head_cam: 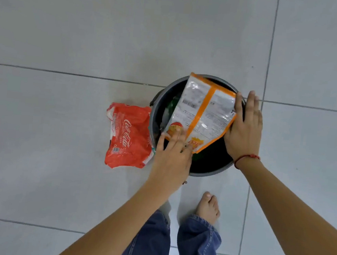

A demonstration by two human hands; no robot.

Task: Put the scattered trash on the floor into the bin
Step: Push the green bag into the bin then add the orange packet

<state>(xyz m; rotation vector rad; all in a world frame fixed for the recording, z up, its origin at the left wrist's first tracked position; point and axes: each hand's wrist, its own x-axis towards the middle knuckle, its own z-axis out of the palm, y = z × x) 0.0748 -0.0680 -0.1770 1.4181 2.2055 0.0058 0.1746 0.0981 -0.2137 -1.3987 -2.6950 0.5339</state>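
A round dark bin (210, 170) stands on the grey tiled floor. A large silver and orange snack bag (203, 110) lies across its opening, tilted, its far end over the rim. My left hand (171, 156) presses its fingers on the bag's near left corner. My right hand (244, 130) lies flat against the bag's right edge, thumb on the bag. Green trash shows inside the bin under the bag. A crumpled red Coca-Cola plastic wrap (128, 137) lies on the floor, touching the bin's left side.
My bare right foot (209, 208) and blue jeans legs (193, 247) stand just in front of the bin. Grey floor tiles (69, 35) with dark grout lines stretch all around.
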